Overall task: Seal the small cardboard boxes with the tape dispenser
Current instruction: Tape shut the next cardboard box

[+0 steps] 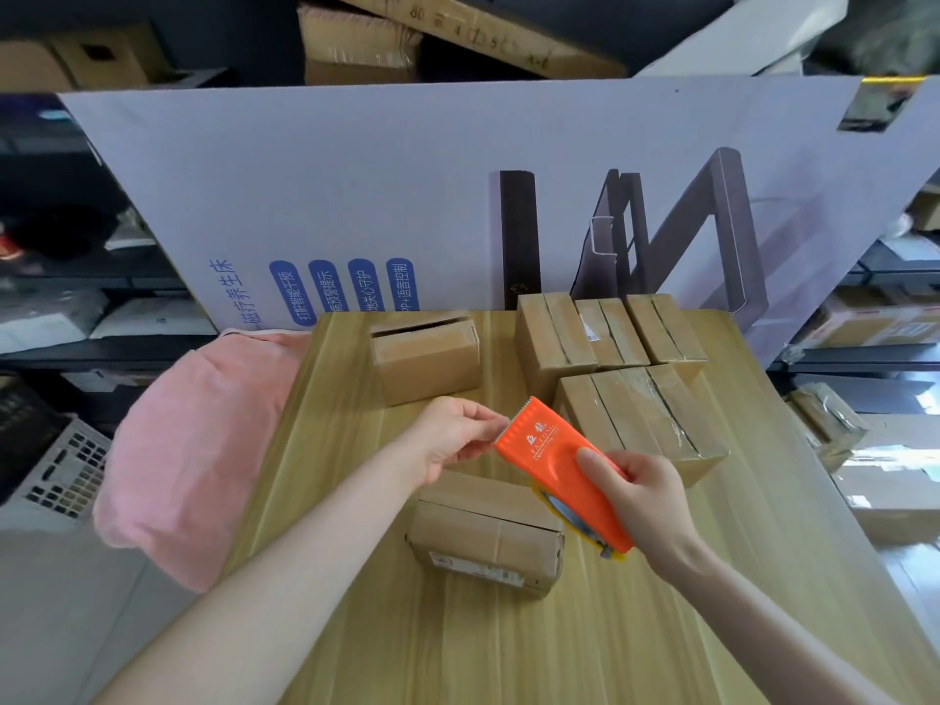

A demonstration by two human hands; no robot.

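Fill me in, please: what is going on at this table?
A person is taping small boxes. The right hand grips the orange tape dispenser above the near box on the wooden table, while the left hand pinches at its toothed edge. Taped boxes cluster at right rear; the far box has its flap ajar.

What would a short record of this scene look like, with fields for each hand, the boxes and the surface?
Right hand: grips the orange plastic tape dispenser.
Left hand: pinches at the dispenser's toothed edge; tape itself not discernible.
Nearest box: small brown cardboard box, below the hands.
Rear box: brown cardboard, top flap ajar.
Taped boxes: brown cardboard group, right rear.
Surface: light wooden table; pink cloth at left.
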